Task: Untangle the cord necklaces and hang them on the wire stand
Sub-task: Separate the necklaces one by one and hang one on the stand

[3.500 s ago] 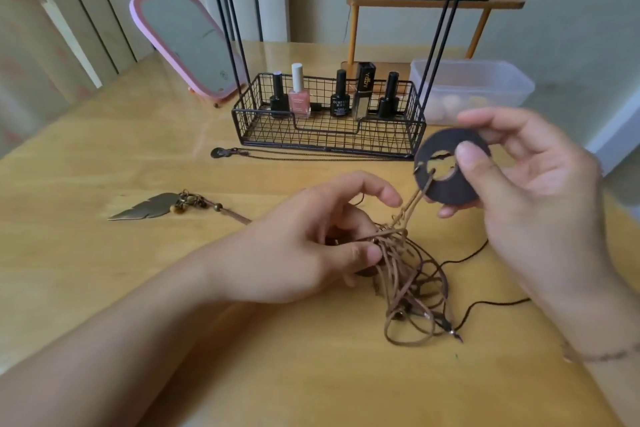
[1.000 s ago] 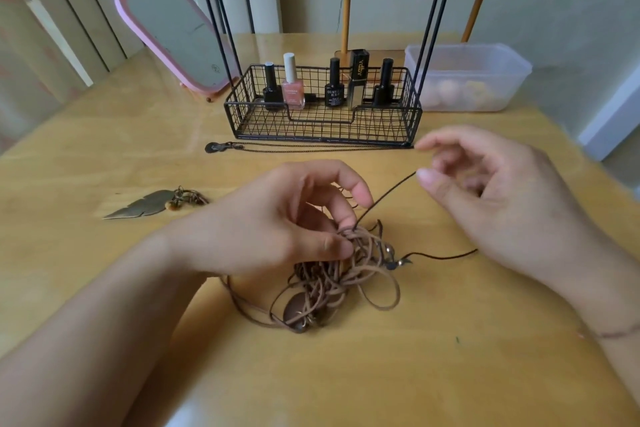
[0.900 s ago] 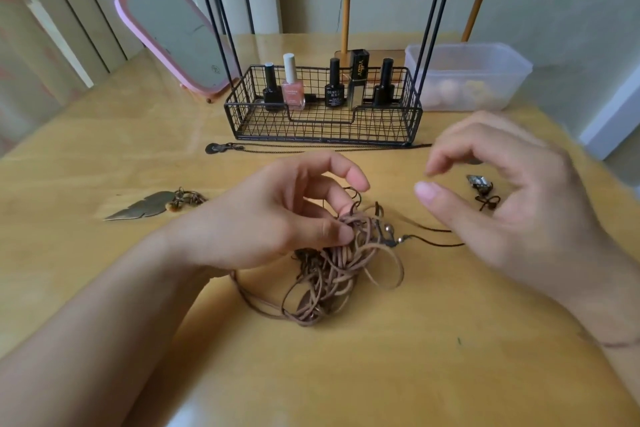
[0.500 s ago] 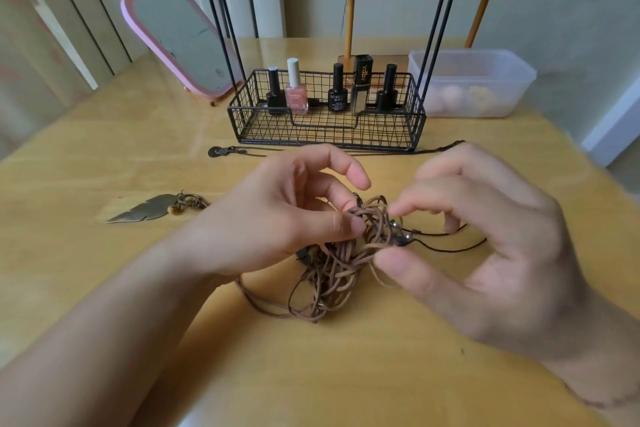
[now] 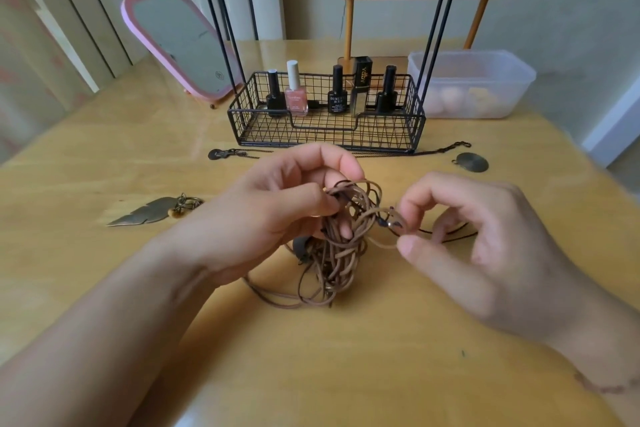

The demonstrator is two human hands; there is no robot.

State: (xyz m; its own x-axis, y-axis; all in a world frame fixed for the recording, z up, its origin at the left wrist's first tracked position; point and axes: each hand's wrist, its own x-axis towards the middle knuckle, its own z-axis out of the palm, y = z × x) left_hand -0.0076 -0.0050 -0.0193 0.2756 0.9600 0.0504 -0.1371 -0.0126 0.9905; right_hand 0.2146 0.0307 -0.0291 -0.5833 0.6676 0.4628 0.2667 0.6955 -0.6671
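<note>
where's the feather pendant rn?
Head view: the feather pendant lies flat on the table, on the left side, just left of the left hand and in front of the pink mirror.

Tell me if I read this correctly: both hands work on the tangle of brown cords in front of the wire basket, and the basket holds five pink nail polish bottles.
Not quite. The head view shows only one pink nail polish bottle in the wire basket; the other four bottles are dark. The rest holds: the left hand and right hand both work on the tangle of brown cords.
</note>
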